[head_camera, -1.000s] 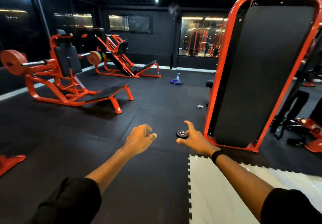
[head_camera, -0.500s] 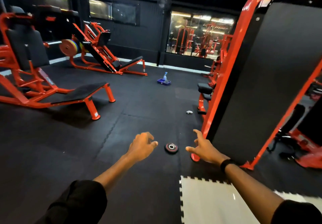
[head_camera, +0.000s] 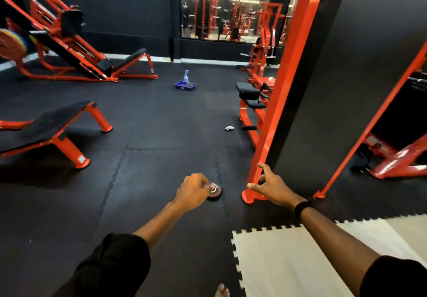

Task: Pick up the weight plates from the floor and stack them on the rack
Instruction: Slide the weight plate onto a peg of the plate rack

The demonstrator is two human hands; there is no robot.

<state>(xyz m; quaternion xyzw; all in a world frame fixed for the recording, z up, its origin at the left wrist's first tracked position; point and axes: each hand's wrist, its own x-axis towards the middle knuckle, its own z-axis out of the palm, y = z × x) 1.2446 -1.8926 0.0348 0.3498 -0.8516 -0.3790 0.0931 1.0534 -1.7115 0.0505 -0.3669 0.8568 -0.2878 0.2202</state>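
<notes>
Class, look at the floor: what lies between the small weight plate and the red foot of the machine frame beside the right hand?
In the head view, only bare black floor mat separates the weight plate from the red frame foot; the right hand hovers above the foot.

A small plate (head_camera: pixel 215 191) lies flat on the black floor (head_camera: pixel 143 181). The left hand (head_camera: pixel 193 191), fingers curled, overlaps its near edge. The right hand (head_camera: pixel 273 187), fingers spread, hovers beside an orange frame (head_camera: pixel 275 102). A white mat (head_camera: pixel 288 262) lies below.
</notes>
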